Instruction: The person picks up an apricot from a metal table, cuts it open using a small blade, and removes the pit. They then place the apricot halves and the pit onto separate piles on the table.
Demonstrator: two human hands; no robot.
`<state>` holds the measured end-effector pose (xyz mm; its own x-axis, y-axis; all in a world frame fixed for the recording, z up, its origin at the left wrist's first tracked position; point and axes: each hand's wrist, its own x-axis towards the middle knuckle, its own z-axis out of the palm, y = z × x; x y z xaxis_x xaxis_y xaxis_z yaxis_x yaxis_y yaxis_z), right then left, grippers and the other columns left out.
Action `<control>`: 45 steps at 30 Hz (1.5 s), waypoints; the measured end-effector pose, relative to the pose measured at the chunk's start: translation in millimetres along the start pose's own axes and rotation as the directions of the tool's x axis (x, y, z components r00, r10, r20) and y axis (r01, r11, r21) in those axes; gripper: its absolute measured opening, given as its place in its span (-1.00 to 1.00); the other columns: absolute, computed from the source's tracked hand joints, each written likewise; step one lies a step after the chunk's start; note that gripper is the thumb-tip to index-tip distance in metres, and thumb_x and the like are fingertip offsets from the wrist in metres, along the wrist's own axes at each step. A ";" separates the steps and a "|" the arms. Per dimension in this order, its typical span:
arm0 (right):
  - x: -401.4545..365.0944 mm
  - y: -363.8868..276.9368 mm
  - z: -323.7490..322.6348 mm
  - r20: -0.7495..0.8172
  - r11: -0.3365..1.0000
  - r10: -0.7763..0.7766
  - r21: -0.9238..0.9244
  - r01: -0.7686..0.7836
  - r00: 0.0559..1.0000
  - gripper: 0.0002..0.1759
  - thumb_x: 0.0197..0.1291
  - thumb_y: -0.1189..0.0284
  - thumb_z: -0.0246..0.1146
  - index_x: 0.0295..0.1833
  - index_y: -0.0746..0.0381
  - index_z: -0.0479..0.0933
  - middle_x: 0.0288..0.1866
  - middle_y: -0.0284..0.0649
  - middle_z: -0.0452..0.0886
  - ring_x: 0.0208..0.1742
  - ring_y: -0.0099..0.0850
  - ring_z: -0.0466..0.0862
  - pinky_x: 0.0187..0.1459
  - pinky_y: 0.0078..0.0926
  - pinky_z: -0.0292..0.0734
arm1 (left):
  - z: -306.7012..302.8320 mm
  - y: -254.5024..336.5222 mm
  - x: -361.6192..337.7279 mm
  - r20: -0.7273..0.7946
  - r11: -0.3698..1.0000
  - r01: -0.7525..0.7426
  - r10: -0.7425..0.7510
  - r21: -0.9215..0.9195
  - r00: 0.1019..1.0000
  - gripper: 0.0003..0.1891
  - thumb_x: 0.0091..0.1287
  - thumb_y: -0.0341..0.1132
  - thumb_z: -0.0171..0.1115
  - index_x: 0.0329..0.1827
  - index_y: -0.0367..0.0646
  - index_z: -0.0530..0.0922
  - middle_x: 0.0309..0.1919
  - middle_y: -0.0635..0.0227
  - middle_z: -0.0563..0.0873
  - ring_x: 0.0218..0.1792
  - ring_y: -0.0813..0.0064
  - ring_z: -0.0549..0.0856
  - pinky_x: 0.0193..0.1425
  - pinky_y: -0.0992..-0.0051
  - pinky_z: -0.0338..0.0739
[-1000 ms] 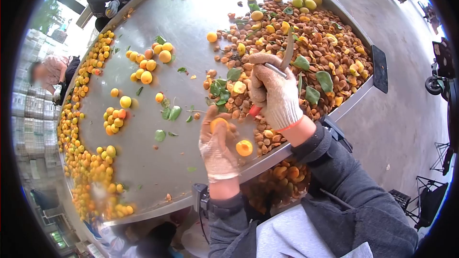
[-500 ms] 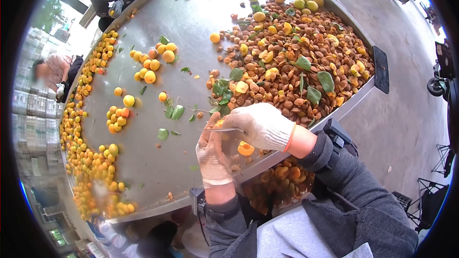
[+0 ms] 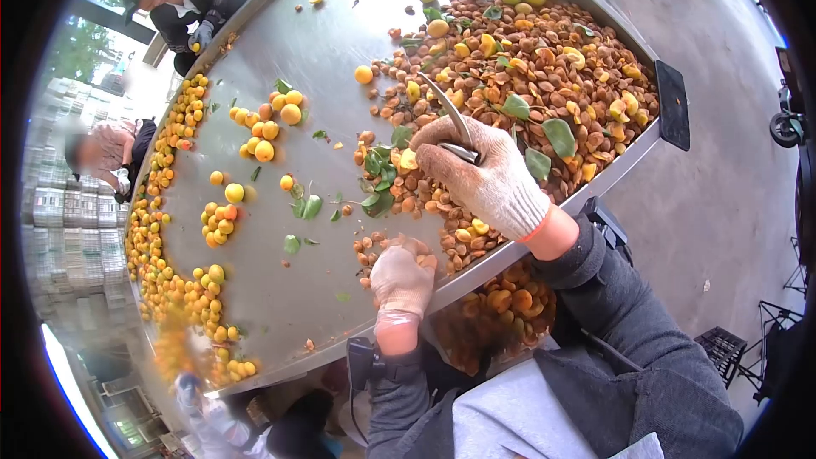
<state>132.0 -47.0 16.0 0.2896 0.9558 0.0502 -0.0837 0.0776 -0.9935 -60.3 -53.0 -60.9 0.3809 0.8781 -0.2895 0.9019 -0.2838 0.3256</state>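
In my right hand (image 3: 489, 174), gloved in white knit with brown stains, is a curved metal knife (image 3: 449, 109). Its blade points up and left, over the edge of a heap of apricot pits (image 3: 544, 59). My left hand (image 3: 403, 282), also gloved, is low over the near part of the metal table (image 3: 331, 161). Its fingers are curled beside a small cluster of pits (image 3: 367, 251); what they hold, if anything, is hidden. Below the table edge, between my arms, a container of apricot halves (image 3: 501, 302) shows.
Whole apricots (image 3: 183, 285) line the table's far left side, with small groups (image 3: 263, 127) nearer the middle. Green leaves (image 3: 559, 138) lie among the pits. Two people (image 3: 191, 0) sit across the table; another gloved hand (image 3: 189, 391) is at lower left. A black pad (image 3: 671, 104) caps the right corner.
My hands have moved apart: the right rose with the knife, the left dropped toward the near pits. The apricot half in the air below my hands is gone from there.
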 end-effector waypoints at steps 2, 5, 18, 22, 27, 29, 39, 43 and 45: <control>1.0 -3.2 -1.3 -0.003 0.998 0.025 0.059 -0.025 1.000 -0.87 0.30 0.47 0.27 -0.09 0.27 0.62 -0.34 -0.47 0.57 -0.36 -0.74 0.45 -0.36 -0.74 0.37 | -10.4 2.5 4.9 0.042 0.997 0.056 -0.054 -0.062 0.998 -0.76 0.11 -0.21 0.38 -0.21 -0.10 0.71 -0.14 0.09 0.74 -0.15 0.14 0.73 -0.02 0.30 0.61; 3.3 -10.9 -6.1 -0.012 0.991 0.085 0.103 -0.084 0.996 -0.86 0.31 0.47 0.27 -0.07 0.27 0.60 -0.36 -0.45 0.59 -0.46 -0.76 0.45 -0.47 -0.78 0.32 | -24.3 3.4 6.8 0.161 0.803 0.272 -0.219 -0.531 0.962 -0.83 0.16 -0.32 0.36 -0.23 -0.19 0.70 -0.32 0.21 0.76 -0.38 0.40 0.74 -0.26 0.46 0.63; 20.8 -9.0 6.5 -0.114 0.987 0.159 0.054 -0.154 0.981 -0.86 0.32 0.44 0.24 -0.07 0.26 0.57 -0.60 -0.49 0.43 -0.73 -0.73 0.32 -0.71 -0.73 0.16 | -47.7 -2.6 -33.6 -0.354 0.744 -0.303 0.095 -0.596 0.930 -0.59 0.12 -0.31 0.47 0.04 -0.21 0.62 0.02 0.19 0.67 0.04 0.25 0.67 0.18 0.41 0.53; 18.4 -9.1 17.1 -0.107 0.981 0.196 0.038 -0.192 0.975 -0.88 0.27 0.48 0.22 -0.12 0.27 0.58 -0.63 -0.47 0.42 -0.72 -0.73 0.34 -0.71 -0.73 0.16 | -65.7 -92.7 66.8 -0.463 0.598 -0.210 -0.306 -0.773 0.832 -0.32 0.22 -0.30 0.41 0.38 -0.30 0.35 0.15 0.04 0.62 0.17 0.29 0.63 0.29 0.46 0.44; 19.0 3.1 21.4 -0.058 0.987 0.130 -0.083 -0.134 0.990 -0.88 0.22 0.54 0.24 -0.13 0.27 0.60 -0.52 -0.43 0.51 -0.62 -0.72 0.43 -0.60 -0.72 0.27 | -86.9 -200.2 201.1 -0.503 0.642 -0.040 -0.558 -0.766 0.661 -0.37 0.36 -0.14 0.27 0.36 -0.40 0.37 0.19 0.01 0.60 0.12 0.35 0.64 0.22 0.51 0.46; 19.6 6.9 23.0 -0.043 0.983 0.135 -0.123 -0.139 0.990 -0.88 0.19 0.56 0.26 -0.15 0.28 0.62 -0.42 -0.41 0.57 -0.52 -0.70 0.50 -0.49 -0.70 0.37 | -113.8 -176.7 220.9 -0.390 0.667 0.337 -0.695 -0.665 0.604 -0.42 0.34 -0.12 0.29 0.30 -0.35 0.45 0.08 0.10 0.68 0.03 0.34 0.69 0.13 0.48 0.52; 25.8 17.3 26.8 0.132 0.967 0.203 -0.179 -0.178 0.970 -0.80 0.10 0.64 0.26 -0.14 0.29 0.66 -0.24 -0.27 0.67 -0.22 -0.55 0.62 -0.15 -0.58 0.53 | -89.1 -151.0 187.3 -0.224 0.017 -0.230 -0.300 -0.973 0.927 -0.56 0.29 -0.42 0.32 0.24 -0.25 0.47 -0.14 0.36 0.63 -0.11 0.43 0.68 0.00 0.43 0.63; 12.5 24.4 34.3 0.254 0.973 0.152 -0.207 -0.100 0.955 -0.76 0.10 0.66 0.19 -0.13 0.27 0.66 -0.23 -0.28 0.68 -0.24 -0.56 0.61 -0.16 -0.57 0.53 | -90.6 -97.8 102.0 -0.185 -0.371 -0.161 0.029 -0.915 0.982 -0.49 0.34 -0.39 0.30 0.33 -0.23 0.37 0.09 0.19 0.60 0.09 0.25 0.65 0.18 0.30 0.61; 5.0 26.2 39.5 0.279 0.971 0.139 -0.225 -0.076 0.950 -0.76 0.09 0.65 0.20 -0.12 0.27 0.65 -0.25 -0.27 0.68 -0.24 -0.55 0.61 -0.16 -0.56 0.53 | -83.6 -68.7 67.7 -0.159 -0.481 -0.110 0.062 -0.870 0.985 -0.47 0.34 -0.37 0.31 0.35 -0.23 0.37 0.13 0.15 0.60 0.14 0.21 0.64 0.22 0.27 0.60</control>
<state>93.5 -29.0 -5.7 -0.0030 0.9981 -0.0619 0.1112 -0.0612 -0.9919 -113.5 58.1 -27.6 0.3989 0.9088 -0.1221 -0.6527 0.3749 0.6584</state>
